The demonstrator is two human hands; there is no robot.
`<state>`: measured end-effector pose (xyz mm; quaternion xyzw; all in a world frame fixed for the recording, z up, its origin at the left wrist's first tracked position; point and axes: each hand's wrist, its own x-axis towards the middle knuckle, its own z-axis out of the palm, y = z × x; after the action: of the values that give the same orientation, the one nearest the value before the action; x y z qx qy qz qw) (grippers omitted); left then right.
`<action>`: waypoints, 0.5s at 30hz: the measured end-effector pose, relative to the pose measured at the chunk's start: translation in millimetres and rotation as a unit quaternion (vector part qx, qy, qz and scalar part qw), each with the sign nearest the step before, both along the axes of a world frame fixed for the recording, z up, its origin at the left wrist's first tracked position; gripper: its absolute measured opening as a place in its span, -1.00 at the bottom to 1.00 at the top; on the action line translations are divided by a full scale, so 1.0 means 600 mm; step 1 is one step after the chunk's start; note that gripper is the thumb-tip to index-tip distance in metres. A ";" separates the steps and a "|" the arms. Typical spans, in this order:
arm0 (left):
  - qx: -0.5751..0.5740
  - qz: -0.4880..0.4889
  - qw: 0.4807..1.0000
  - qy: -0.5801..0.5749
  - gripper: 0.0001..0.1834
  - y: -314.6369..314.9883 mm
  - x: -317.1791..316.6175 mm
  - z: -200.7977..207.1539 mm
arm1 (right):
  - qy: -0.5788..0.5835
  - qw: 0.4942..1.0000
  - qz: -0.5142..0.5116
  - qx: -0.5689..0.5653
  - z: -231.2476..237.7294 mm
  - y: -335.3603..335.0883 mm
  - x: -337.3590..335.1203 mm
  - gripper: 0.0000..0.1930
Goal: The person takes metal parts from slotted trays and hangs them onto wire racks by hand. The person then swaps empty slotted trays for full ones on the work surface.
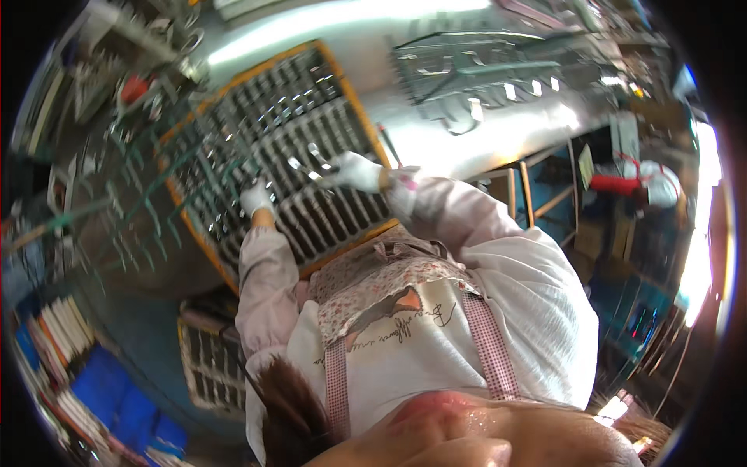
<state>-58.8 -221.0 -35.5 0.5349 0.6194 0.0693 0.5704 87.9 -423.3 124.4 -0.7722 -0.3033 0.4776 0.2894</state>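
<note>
Orange edges run round the big flat tray point(354, 101) on the shiny steel tabletop point(436, 140). The tray holds many rows of small silver metal pieces point(311, 132), kept in neat lines so none get mixed up. The person's left hand point(255, 198), in a white glove, rests low on the rows near the tray's left side; whether its fingers pinch a piece is too small to tell. The right hand point(354, 171), gloved white too, reaches over the middle of the tray, and its fingers grip a shiny silver metal piece point(315, 161), lifted just above the rows. Further right, a green wire rack point(467, 66) hangs over the tabletop.
</note>
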 end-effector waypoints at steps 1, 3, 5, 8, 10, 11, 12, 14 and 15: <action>0.071 -0.014 0.997 0.017 -0.66 0.017 -0.019 -0.021 | -0.091 0.987 0.101 0.090 0.006 -0.068 0.020 -0.70; 0.094 -0.011 0.993 0.071 -0.60 0.026 -0.022 -0.039 | -0.223 0.926 0.296 0.073 0.022 -0.226 0.082 -0.63; 0.063 -0.050 0.979 0.190 -0.52 0.010 0.014 -0.026 | 0.026 0.999 -0.011 0.041 0.088 -0.406 0.116 -0.71; 0.008 0.061 0.984 0.167 -0.46 0.031 -0.017 -0.059 | -0.010 0.954 -0.240 -0.178 0.297 -0.513 0.186 -0.73; -0.034 0.124 0.984 0.121 -0.49 0.015 -0.008 -0.035 | -0.107 0.931 -0.300 -0.175 0.360 -0.641 0.269 -0.76; 0.009 0.089 0.984 0.152 -0.49 -0.005 0.012 0.001 | -0.153 0.924 -0.341 -0.082 0.388 -0.685 0.305 -0.77; 0.056 0.053 0.980 0.183 -0.48 -0.031 0.038 0.054 | -0.256 0.904 -0.324 -0.113 0.429 -0.697 0.342 -0.79; 0.132 0.017 0.991 0.016 -0.54 -0.072 0.052 0.114 | -0.271 0.903 -0.332 0.010 0.486 -0.689 0.433 -0.73; 0.133 -0.002 0.987 -0.089 -0.57 -0.089 0.061 0.133 | -0.455 0.885 -0.095 -0.020 0.499 -0.687 0.499 -0.68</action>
<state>-22.1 -274.5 44.6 0.5987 0.5509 0.1968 0.5472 387.1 -835.4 424.1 -0.9354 -0.3170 0.0499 0.1486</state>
